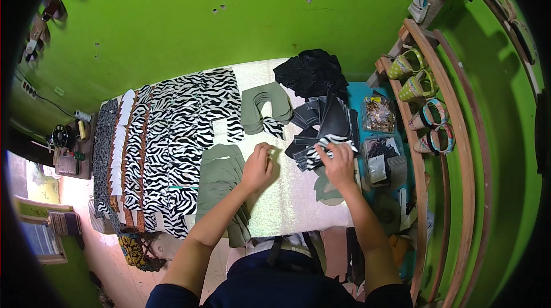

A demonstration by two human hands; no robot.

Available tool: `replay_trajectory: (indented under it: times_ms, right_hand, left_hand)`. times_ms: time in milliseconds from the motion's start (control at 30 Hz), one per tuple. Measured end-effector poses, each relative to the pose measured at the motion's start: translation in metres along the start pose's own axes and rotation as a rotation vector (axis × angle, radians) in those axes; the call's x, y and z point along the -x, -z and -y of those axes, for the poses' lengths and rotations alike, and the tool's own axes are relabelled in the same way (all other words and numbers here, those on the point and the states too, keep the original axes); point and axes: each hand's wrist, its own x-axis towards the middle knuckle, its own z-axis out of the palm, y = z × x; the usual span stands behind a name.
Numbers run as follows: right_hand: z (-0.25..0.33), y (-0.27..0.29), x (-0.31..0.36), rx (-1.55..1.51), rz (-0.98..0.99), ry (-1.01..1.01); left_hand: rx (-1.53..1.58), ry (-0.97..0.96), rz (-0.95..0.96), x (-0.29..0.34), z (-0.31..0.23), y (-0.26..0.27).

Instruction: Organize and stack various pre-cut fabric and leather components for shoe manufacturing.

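My right hand (pixel 340 164) is closed on a small zebra-print piece (pixel 327 143), held over dark cut pieces (pixel 313 114) at the table's right side. My left hand (pixel 259 166) hovers over the pale tabletop (pixel 287 193), fingers loosely bent and somewhat apart, with nothing visible in them. Beneath my left forearm lies a fanned stack of grey-green pieces (pixel 221 176). Farther back is a U-shaped grey-green stack (pixel 265 101), with another small zebra-print piece (pixel 273 128) beside it. More grey-green pieces (pixel 328 190) lie partly under my right hand.
Overlapping rows of zebra-print pieces (pixel 183 119) cover the table's left part. Black lacy material (pixel 313 73) is bunched at the back. Clear containers (pixel 379 114) stand on the right, beside a wooden rack (pixel 445 136) with patterned shoes (pixel 422 87). A machine with a wheel (pixel 59 136) stands far left.
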Motion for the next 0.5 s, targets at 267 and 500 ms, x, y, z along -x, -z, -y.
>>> replay_trajectory:
  times_ms: [267,500]
  right_hand:
    - [0.025,-0.001,-0.002,-0.15,0.062,0.09]
    - [0.058,-0.02,-0.01,-0.394,0.198,0.012]
  left_hand:
    - [-0.404,-0.232,0.12,-0.037,0.032,-0.023]
    - [-0.865,-0.171,0.096,-0.078,0.051,-0.046]
